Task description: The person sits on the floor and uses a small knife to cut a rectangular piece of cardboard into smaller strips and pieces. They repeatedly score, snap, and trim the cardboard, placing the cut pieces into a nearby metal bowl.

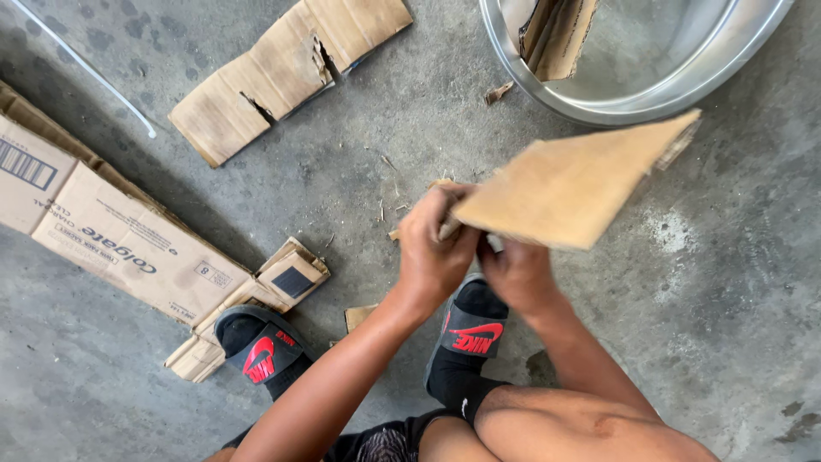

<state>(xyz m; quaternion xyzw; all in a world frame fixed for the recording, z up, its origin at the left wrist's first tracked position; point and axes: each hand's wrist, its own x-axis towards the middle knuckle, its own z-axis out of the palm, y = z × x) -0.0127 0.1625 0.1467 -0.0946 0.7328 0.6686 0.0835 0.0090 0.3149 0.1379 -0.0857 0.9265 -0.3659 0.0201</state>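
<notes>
I hold a flat brown cardboard piece [575,184] in both hands above the concrete floor. My left hand [434,244] grips its near-left edge from the top. My right hand [516,272] pinches the same edge just to the right, partly under the cardboard. Below my hands are my feet in black slide sandals with red marks, the left sandal [260,344] and the right sandal [469,329]. Small cardboard scraps [360,316] lie on the floor between them.
A large shiny metal basin [658,90] at the top right holds a torn cardboard piece [558,34]. A torn cardboard strip [286,68] lies at the top centre. A flattened printed carton [128,244] lies at left, under my left sandal. A thin white rod [85,68] crosses the top-left floor.
</notes>
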